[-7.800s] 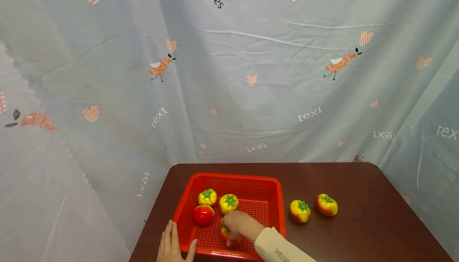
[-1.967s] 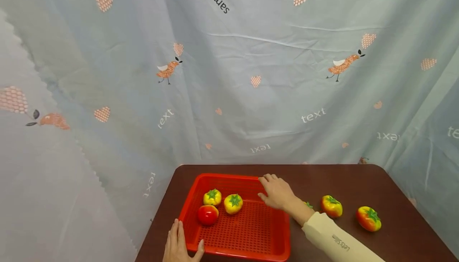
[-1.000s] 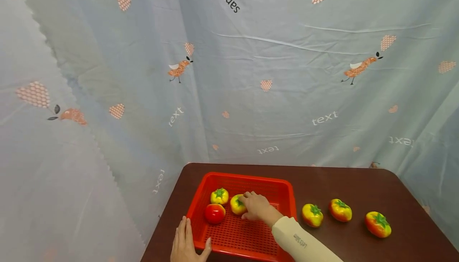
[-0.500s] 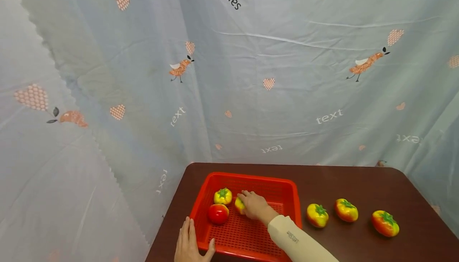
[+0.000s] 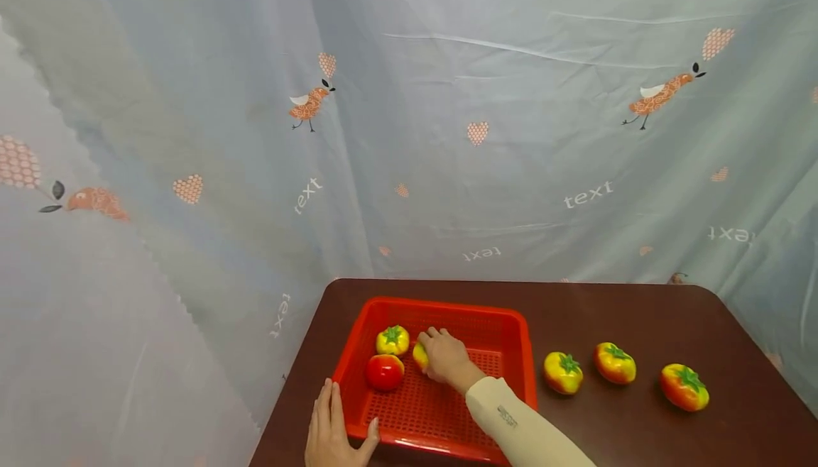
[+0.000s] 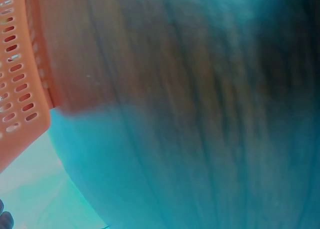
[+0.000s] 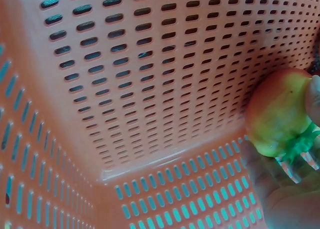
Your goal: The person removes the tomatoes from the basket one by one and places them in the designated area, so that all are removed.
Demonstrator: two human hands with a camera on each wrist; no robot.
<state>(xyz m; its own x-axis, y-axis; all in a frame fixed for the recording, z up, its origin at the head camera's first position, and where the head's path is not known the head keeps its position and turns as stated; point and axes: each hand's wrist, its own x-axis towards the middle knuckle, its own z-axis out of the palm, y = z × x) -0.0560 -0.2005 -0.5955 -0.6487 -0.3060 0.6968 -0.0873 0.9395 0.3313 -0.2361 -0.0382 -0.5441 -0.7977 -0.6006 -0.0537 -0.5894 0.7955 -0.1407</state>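
Inside the red perforated plastic basket (image 5: 441,304), my right hand (image 5: 449,360) holds a yellow-and-red persimmon (image 5: 420,357) with a green leafy cap. In the right wrist view, thumb and fingers lie around this persimmon (image 7: 277,114), low inside the basket. Its cap faces the palm side. To its left are a yellow persimmon (image 5: 393,341) with its green cap up and a red one (image 5: 385,372) with no cap showing. My left hand (image 5: 334,433) rests at the basket's front left corner, fingers straight and thumb spread. The left wrist view is mostly blurred, with the basket wall (image 6: 20,79) at the left.
Right of the basket, three more persimmons lie on the dark brown table (image 5: 613,438): one near the basket (image 5: 563,372), one in the middle (image 5: 615,363), and one farther right (image 5: 684,387). A patterned grey-blue curtain (image 5: 409,133) hangs behind and beside the table.
A persimmon held in the basket's front earlier now lies farthest right on the table. My right hand has come back over the basket and gripped another one. My left hand stays at the corner.
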